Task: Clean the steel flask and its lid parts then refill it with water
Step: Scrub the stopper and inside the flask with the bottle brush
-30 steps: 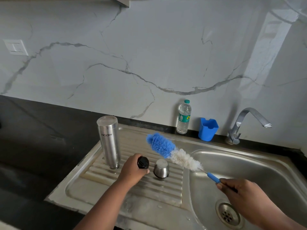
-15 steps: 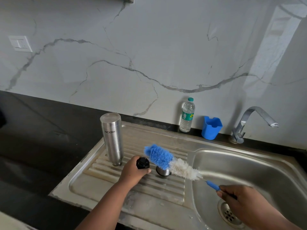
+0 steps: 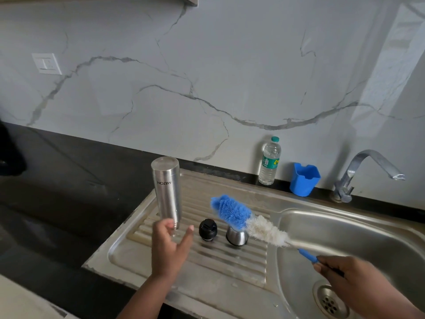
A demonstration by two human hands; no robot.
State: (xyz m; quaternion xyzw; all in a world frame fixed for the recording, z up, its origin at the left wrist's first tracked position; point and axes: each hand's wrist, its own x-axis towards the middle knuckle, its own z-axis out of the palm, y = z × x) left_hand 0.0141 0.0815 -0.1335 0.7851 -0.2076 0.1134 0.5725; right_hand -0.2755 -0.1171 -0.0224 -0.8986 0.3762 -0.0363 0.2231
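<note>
The steel flask (image 3: 167, 189) stands upside down on the ribbed drainboard (image 3: 230, 261). My left hand (image 3: 170, 247) is spread open just in front of the flask's lower end, fingers near it, holding nothing. To its right stands the black inner stopper (image 3: 208, 229), and beside that the small steel cap (image 3: 236, 236). My right hand (image 3: 349, 275) grips the blue handle of a bottle brush (image 3: 239, 217), whose blue and white bristles hang over the steel cap.
The sink basin (image 3: 358, 240) with its drain (image 3: 329, 301) lies at the right, the tap (image 3: 358, 171) behind it. A plastic water bottle (image 3: 269, 161) and a blue holder (image 3: 304, 179) stand against the marble wall. Black counter (image 3: 69, 180) extends left.
My left hand has let go of the black stopper, which now stands on the drainboard, and has moved left toward the flask. The brush has stayed over the steel cap.
</note>
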